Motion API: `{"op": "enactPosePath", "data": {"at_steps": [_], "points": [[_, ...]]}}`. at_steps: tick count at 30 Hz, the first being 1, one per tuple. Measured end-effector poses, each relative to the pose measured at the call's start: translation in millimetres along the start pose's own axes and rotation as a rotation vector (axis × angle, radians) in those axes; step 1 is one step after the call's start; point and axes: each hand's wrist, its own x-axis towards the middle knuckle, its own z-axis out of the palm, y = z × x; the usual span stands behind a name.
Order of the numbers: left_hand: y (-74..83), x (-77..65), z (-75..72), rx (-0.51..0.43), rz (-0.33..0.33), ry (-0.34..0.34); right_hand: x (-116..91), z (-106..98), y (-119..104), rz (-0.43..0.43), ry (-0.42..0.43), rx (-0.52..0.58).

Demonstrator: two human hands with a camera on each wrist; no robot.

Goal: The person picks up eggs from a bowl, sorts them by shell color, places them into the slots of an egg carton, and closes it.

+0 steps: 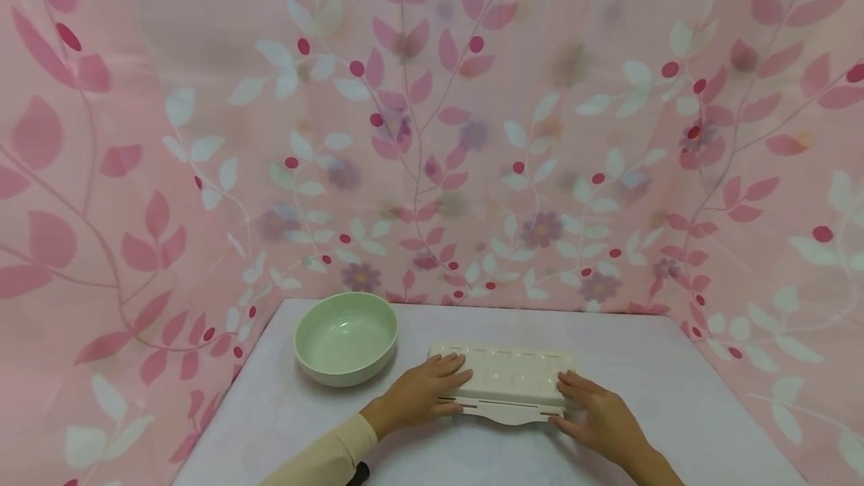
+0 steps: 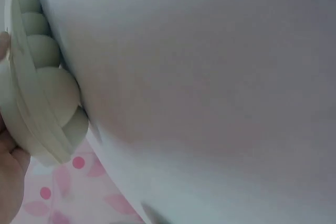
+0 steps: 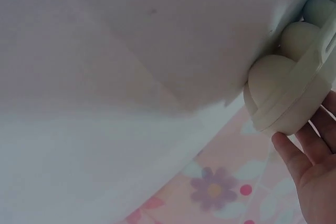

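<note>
A white plastic egg box (image 1: 516, 373) with a row of rounded egg cups along its underside sits on the table, its lid down and a front flap (image 1: 509, 412) sticking out toward me. My left hand (image 1: 421, 394) rests on its left end, fingers spread over the lid and thumb at the front edge. At the right end, my right hand (image 1: 603, 418) touches the lid's side with extended fingers, its thumb by the flap's corner. In the right wrist view, the fingers (image 3: 302, 153) lie against the box's end wall. The box's inside is hidden under the lid.
A light green bowl (image 1: 346, 340) stands at the back left of the white-covered table (image 1: 675, 373). Pink floral curtains (image 1: 432, 133) surround the table's back and sides. A small dark object (image 1: 360, 474) shows beside the left sleeve at the bottom.
</note>
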Motion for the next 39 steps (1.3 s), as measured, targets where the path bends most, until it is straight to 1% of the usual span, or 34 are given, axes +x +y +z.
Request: {"op": "enactPosePath", "data": {"at_steps": [4, 7, 10, 14, 17, 21, 24, 27, 29, 31, 33, 34, 35, 37, 39], "points": [[0.4, 3.5, 9.7, 0.057, 0.019, 0.010, 7, 3, -2, -0.003, 0.009, -0.023], [2.8, 4.3, 13.8, 0.053, 0.028, 0.024, 8, 4, -5, 0.013, -0.007, -0.081], [6.3, 4.7, 13.9, 0.056, 0.026, 0.019, 6, 4, -9, 0.027, -0.026, -0.129], [11.7, 7.4, 10.9, 0.079, 0.007, -0.003, 10, 3, -10, 0.016, -0.024, -0.145], [15.5, 10.3, 8.4, 0.132, 0.001, -0.006, 16, 2, -11, -0.001, -0.021, -0.162], [20.1, 11.2, 8.7, 0.236, 0.018, 0.028, 18, 3, -12, -0.049, -0.024, -0.194], [23.6, 10.6, 11.2, 0.279, 0.042, 0.068, 15, 4, -12, -0.063, -0.024, -0.214], [25.8, 9.9, 12.9, 0.275, 0.048, 0.075, 10, 3, -13, -0.031, -0.045, -0.214], [26.0, 10.1, 12.2, 0.244, 0.043, 0.061, 11, -1, -15, 0.009, -0.084, -0.199], [23.8, 9.9, 10.6, 0.193, 0.048, 0.043, 12, -6, -16, 0.056, -0.132, -0.182], [20.2, 10.1, 7.4, 0.137, 0.046, 0.038, 18, -11, -16, 0.109, -0.169, -0.158], [17.0, 10.3, 6.7, 0.132, 0.045, 0.041, 21, -12, -15, 0.131, -0.175, -0.146], [13.5, 10.8, 4.3, 0.128, 0.041, 0.045, 26, -14, -13, 0.151, -0.174, -0.131], [5.2, 13.3, -3.4, 0.131, 0.012, 0.051, 37, -18, -6, 0.180, -0.148, -0.103], [-6.4, 17.7, -13.5, 0.160, -0.050, 0.043, 51, -23, 2, 0.205, -0.111, -0.082]]}}
